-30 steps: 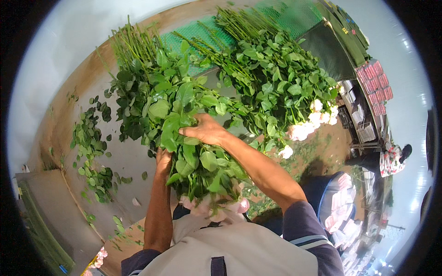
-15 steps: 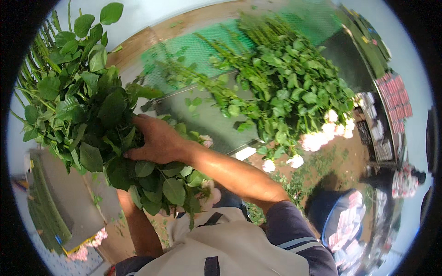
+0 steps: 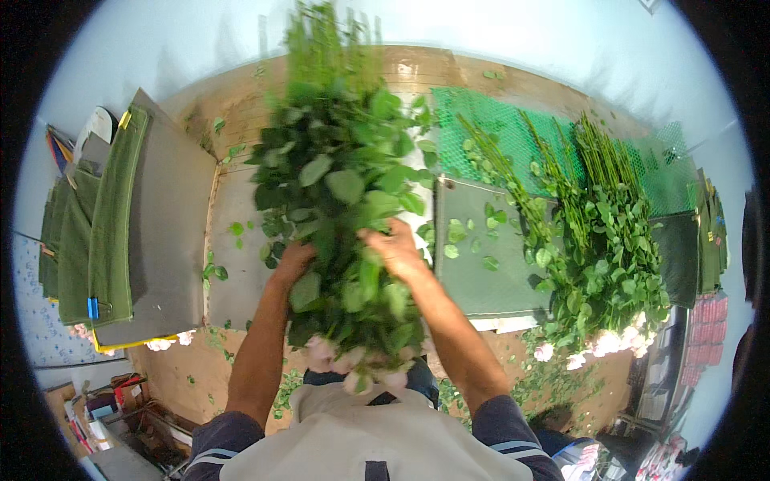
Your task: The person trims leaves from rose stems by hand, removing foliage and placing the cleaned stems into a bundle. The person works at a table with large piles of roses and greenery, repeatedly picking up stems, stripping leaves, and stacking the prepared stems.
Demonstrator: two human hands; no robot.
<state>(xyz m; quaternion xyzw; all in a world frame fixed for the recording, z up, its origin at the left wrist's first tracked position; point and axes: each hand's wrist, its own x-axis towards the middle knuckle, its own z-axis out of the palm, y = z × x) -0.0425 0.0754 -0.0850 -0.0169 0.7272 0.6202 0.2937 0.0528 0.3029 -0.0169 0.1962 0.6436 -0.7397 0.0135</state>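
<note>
A big bunch of pale pink roses (image 3: 345, 184) hangs over the table in front of me, blooms toward my body and stems pointing away. My left hand (image 3: 295, 263) is closed around its left side, the fingers partly lost in the leaves. From the right my right hand (image 3: 395, 247) grips the same bunch, thumb and fingers pressed into the foliage. The stem ends are smeared by motion. Farther right, more roses (image 3: 605, 240) lie on the table, their blooms over its near edge.
Green mesh (image 3: 481, 132) and a dark green mat (image 3: 489, 272) cover the table's right part. On the left stands a grey panel (image 3: 172, 224) with green cloth (image 3: 112, 232) clipped to it. Loose leaves (image 3: 233, 232) are scattered about. Pink-and-white packs (image 3: 706, 341) are stacked at far right.
The rose bunch has swung from the left to the middle in front of me, and its stems now point straight away. My left hand, hidden before, now shows; my view has turned left.
</note>
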